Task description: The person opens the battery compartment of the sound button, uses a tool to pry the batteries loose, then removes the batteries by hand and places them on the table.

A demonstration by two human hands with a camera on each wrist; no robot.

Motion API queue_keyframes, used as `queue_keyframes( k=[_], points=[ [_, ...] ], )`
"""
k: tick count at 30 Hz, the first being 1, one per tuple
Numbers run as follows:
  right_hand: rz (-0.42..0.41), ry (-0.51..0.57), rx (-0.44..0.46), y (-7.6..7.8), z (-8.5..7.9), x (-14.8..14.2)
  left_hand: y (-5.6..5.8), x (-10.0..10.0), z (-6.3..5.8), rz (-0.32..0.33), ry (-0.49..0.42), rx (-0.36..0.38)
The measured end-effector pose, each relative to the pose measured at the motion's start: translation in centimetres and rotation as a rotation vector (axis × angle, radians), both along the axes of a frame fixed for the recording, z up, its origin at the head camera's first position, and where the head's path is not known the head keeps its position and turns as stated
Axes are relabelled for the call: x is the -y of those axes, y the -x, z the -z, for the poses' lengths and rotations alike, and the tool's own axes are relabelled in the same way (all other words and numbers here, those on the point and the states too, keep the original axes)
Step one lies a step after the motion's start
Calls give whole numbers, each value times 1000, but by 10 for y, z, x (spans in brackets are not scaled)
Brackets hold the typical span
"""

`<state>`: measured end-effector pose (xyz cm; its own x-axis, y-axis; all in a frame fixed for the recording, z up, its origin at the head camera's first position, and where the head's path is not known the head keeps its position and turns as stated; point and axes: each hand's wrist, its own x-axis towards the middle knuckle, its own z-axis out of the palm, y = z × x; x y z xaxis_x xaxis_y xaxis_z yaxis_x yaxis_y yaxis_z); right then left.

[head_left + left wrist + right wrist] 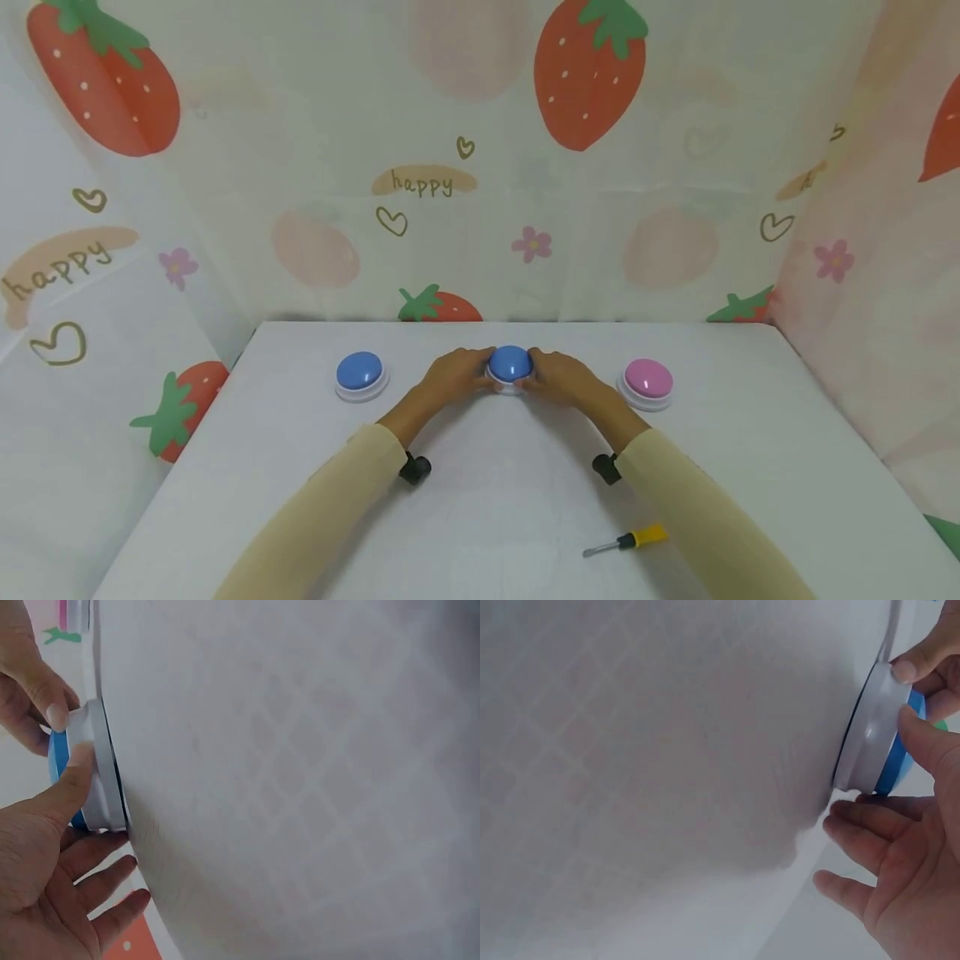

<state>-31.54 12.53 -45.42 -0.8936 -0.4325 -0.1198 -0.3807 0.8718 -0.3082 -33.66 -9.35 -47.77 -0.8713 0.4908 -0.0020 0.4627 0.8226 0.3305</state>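
Observation:
In the head view, a blue dome push button (510, 363) with a white round base stands at the far middle of the table, between both hands. My left hand (456, 375) holds its left side; in the left wrist view the thumb presses the front of the white base (105, 787) while the fingers reach round the side. From the right, my right hand (561, 377) grips the same button, its thumb at the front by the blue dome (891, 769) in the right wrist view. Some fingertips are hidden behind the base.
Another blue button (359, 371) stands to the left and a pink button (648, 379) to the right. A screwdriver (637, 538) with a yellow and black handle lies near the right forearm. Strawberry-printed cloth (585, 275) rises behind the white table (495, 500).

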Motion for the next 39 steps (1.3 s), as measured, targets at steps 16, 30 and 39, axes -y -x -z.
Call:
queue_keyframes(
  k=[16,30,39],
  points=[
    [-53,185,31,-15,-10,-7,-6,5,-9,87,-284,59],
    [-85,325,-64,-42,-21,-7,-40,21,-26,86,-507,81],
    [-96,352,-88,-71,-29,-12,-64,23,-38,75,-555,149]
  ],
)
